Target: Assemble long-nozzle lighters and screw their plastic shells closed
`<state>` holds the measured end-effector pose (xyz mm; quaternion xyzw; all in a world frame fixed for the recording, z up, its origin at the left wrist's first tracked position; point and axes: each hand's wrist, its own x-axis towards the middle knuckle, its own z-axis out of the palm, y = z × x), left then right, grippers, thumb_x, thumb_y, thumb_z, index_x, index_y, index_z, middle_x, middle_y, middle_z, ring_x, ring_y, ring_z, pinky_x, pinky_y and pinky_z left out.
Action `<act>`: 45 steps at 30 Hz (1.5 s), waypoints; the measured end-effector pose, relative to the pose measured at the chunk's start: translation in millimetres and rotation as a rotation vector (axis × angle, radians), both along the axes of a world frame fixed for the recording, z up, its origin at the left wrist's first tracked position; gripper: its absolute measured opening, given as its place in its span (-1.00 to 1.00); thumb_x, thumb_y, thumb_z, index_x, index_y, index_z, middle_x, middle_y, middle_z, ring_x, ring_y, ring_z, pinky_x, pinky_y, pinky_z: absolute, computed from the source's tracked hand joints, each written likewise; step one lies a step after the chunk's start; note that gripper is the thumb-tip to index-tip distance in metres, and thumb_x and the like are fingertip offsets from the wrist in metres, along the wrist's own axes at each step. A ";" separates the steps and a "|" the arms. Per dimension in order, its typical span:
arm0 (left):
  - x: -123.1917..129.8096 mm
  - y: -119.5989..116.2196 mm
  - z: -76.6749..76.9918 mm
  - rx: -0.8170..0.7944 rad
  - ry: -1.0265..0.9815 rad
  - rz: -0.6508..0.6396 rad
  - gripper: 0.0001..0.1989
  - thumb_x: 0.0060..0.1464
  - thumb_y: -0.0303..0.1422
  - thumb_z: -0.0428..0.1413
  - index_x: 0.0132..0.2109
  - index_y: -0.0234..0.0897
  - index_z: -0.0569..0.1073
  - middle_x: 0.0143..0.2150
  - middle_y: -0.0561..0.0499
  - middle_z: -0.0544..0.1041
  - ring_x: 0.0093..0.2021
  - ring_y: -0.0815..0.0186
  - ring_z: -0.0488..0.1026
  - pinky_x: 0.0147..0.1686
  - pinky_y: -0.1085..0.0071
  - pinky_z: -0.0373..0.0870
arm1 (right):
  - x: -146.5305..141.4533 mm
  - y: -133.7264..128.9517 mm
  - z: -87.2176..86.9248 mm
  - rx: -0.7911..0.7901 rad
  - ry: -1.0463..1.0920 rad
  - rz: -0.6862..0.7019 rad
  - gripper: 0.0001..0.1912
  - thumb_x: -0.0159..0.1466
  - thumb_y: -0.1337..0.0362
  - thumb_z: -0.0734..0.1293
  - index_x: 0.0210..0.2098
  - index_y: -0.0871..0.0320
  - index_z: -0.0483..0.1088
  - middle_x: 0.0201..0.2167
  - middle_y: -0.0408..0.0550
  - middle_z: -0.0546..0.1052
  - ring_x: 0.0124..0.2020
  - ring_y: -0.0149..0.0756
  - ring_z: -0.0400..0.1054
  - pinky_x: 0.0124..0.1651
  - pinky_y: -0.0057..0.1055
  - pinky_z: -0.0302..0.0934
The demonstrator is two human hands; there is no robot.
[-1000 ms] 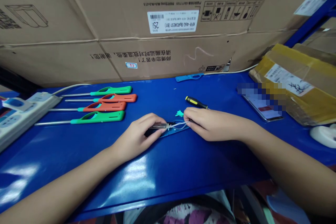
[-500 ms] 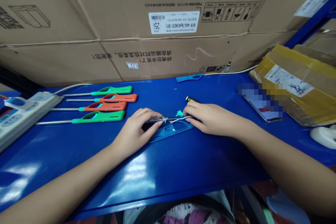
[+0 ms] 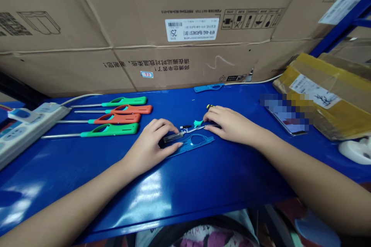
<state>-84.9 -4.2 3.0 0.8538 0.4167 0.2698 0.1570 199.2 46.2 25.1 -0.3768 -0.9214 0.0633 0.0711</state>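
Note:
A blue plastic lighter shell half lies on the blue table, its hollow inside facing up. Over its left end is a clear fuel tank with a white wire and thin tubing at its tip. My left hand is around the tank, thumb and fingers apart, the thumb touching the shell. To the right, my right hand pinches a thin metal rod, partly hidden by the fingers. A small turquoise plastic piece and a small black part with a white end lie just behind the shell.
Several green and orange lighters lie in a row at left, beside a power strip. Another blue shell half rests against the large carton. A phone, taped box and yellow-black handle are at right.
My left fingers have spread from their pinch on the fuel tank. The black part with the white end now shows behind the tank tip. My right hand has barely moved.

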 end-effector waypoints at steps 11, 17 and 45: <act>-3.3 -4.1 9.0 0.087 0.143 -0.092 -0.61 0.12 -0.05 0.27 0.00 -0.16 0.52 -0.03 -0.06 0.50 -0.04 0.15 0.41 0.01 0.20 0.31 | 34.5 19.5 13.6 0.011 -0.059 -0.322 -0.71 0.33 0.16 0.33 -0.03 0.18 0.36 -0.04 0.16 0.43 -0.03 0.02 0.39 -0.01 -0.12 0.30; -4.0 -3.5 8.6 0.099 0.160 -0.128 -0.74 0.16 -0.15 0.26 -0.07 -0.17 0.56 -0.07 -0.05 0.51 -0.06 0.18 0.40 0.01 0.23 0.30 | 46.3 36.1 -0.6 0.015 -0.035 -0.507 -0.68 0.30 0.20 0.33 -0.02 0.18 0.26 -0.06 0.18 0.45 -0.12 -0.02 0.42 -0.15 -0.21 0.30; 3.2 -8.9 6.7 0.050 0.021 -0.150 -0.76 0.26 -0.23 0.19 0.04 -0.14 0.53 -0.04 -0.02 0.56 -0.02 0.22 0.43 0.04 0.24 0.31 | 43.1 49.6 -18.4 0.198 0.317 -0.207 -0.57 0.35 0.27 0.28 0.18 0.23 0.37 0.05 0.22 0.42 0.13 0.06 0.28 0.22 0.09 0.19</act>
